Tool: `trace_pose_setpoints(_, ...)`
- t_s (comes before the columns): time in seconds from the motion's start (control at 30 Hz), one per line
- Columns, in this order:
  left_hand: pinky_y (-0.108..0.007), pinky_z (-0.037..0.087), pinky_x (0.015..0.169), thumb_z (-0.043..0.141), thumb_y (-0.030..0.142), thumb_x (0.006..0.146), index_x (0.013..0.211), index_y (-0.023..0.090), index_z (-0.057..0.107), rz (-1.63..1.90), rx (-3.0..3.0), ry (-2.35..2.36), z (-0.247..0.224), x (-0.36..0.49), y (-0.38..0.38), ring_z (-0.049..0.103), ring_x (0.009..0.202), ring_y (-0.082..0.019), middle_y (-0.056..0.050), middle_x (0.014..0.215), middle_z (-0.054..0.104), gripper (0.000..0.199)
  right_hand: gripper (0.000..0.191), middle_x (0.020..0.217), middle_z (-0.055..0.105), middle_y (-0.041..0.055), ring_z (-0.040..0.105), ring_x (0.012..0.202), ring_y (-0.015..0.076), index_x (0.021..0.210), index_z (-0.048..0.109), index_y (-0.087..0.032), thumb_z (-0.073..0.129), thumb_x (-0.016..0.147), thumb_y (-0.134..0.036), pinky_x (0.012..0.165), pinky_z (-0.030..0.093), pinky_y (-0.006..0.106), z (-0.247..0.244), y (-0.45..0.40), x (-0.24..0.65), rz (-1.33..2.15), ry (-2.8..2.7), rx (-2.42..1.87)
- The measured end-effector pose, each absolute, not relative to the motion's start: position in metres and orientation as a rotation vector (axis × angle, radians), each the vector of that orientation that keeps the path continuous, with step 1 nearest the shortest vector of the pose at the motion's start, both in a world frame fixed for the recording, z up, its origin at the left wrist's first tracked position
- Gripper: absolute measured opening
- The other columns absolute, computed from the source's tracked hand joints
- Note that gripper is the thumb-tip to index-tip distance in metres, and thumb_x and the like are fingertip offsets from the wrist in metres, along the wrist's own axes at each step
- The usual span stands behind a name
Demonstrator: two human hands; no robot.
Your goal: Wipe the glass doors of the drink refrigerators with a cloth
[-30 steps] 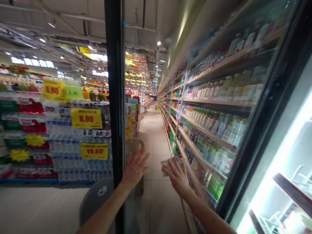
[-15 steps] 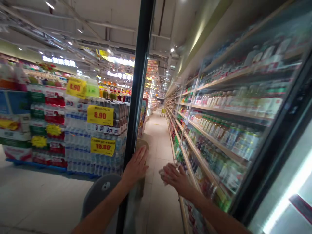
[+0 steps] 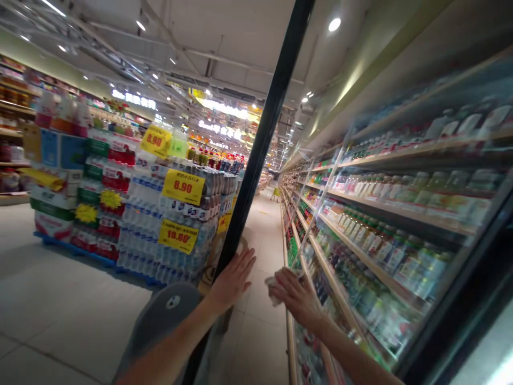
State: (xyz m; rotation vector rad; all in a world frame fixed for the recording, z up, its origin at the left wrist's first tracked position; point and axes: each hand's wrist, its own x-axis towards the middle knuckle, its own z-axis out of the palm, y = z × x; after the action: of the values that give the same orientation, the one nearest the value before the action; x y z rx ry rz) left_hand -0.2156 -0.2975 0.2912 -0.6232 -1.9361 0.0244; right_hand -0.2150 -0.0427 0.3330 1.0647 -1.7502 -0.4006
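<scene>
In the head view a glass door with a black frame (image 3: 256, 160) stands tilted across the middle. My left hand (image 3: 233, 278) lies flat against the door beside the frame, fingers spread, holding nothing. To its right, my right hand (image 3: 294, 297) presses a pale crumpled cloth (image 3: 273, 289) against the glass, its fingers over the cloth. Part of the cloth is hidden beneath the palm. Behind the glass run shelves of bottles (image 3: 377, 240).
Stacked bottled drinks (image 3: 140, 224) with yellow price signs (image 3: 183, 186) stand on a blue pallet (image 3: 96, 258) at left. A grey rounded object (image 3: 160, 321) is below my left forearm. A tiled aisle runs ahead to a yellow-green cart (image 3: 276, 193).
The view has shifted, and the door frame leans further right. Both hands appear slightly further right, my left hand still on the door and the cloth still under my right.
</scene>
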Motion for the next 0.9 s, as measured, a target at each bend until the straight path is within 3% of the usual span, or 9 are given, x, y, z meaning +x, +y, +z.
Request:
trace_pose_setpoints(0.17,-0.038,0.032,0.108,0.048,0.018,0.084,0.141,0.011,0.019,0.019,-0.593,-1.964,0.292,-0.213,-0.295,0.017,0.137,-0.023,-0.013,0.145,0.031,0.065,0.045,0.139,0.042,0.0135,0.025,0.136,0.0277,0.129,0.045,-0.026,0.047,0.083,-0.022,0.105,0.017,0.054,0.406,-0.036,-0.225,-0.18,-1.667,0.541)
trace_pose_setpoints(0.4,-0.038,0.032,0.108,0.051,0.019,0.082,0.136,0.008,0.029,-0.002,-0.639,-1.989,0.295,-0.208,-0.296,0.019,0.137,-0.023,-0.014,0.144,0.033,0.06,0.043,0.132,0.052,0.0013,0.031,0.133,0.0208,0.117,0.054,-0.035,0.047,0.081,-0.013,0.107,0.017,0.048,0.336,-0.034,-0.207,-0.479,-1.782,1.107)
trace_pose_setpoints(0.6,-0.043,0.031,0.107,0.046,0.028,0.087,0.14,0.011,0.022,-0.131,-0.527,-1.941,0.304,-0.206,-0.28,0.016,0.138,-0.024,-0.015,0.146,0.028,0.06,0.045,0.14,0.04,0.0138,0.029,0.133,0.0292,0.127,0.046,-0.025,0.049,0.082,-0.021,0.103,0.02,0.055,0.4,-0.027,-0.221,-0.205,-1.66,0.577)
trace_pose_setpoints(0.67,-0.046,0.029,0.107,0.044,0.034,0.088,0.141,0.011,0.019,-0.179,-0.469,-1.927,0.314,-0.207,-0.273,0.014,0.139,-0.026,-0.016,0.147,0.025,0.063,0.046,0.14,0.04,0.0129,0.029,0.134,0.0293,0.127,0.046,-0.025,0.049,0.081,-0.02,0.103,0.019,0.055,0.399,-0.031,-0.218,-0.206,-1.669,0.594)
trace_pose_setpoints(0.8,-0.045,0.029,0.107,0.046,0.038,0.087,0.142,0.01,0.017,-0.126,-0.47,-1.922,0.327,-0.209,-0.27,0.012,0.139,-0.027,-0.016,0.147,0.025,0.068,0.042,0.132,0.052,0.0032,0.034,0.131,0.0227,0.118,0.054,-0.033,0.05,0.08,-0.015,0.106,0.02,0.048,0.358,-0.037,-0.205,-0.438,-1.767,1.05)
trace_pose_setpoints(0.9,-0.043,0.028,0.108,0.047,0.036,0.087,0.142,0.01,0.019,-0.071,-0.492,-1.91,0.326,-0.211,-0.276,0.012,0.139,-0.027,-0.015,0.147,0.026,0.066,0.039,0.13,0.053,0.0037,0.034,0.131,0.0217,0.117,0.053,-0.033,0.05,0.081,-0.017,0.107,0.019,0.049,0.37,-0.028,-0.207,-0.406,-1.739,1.021)
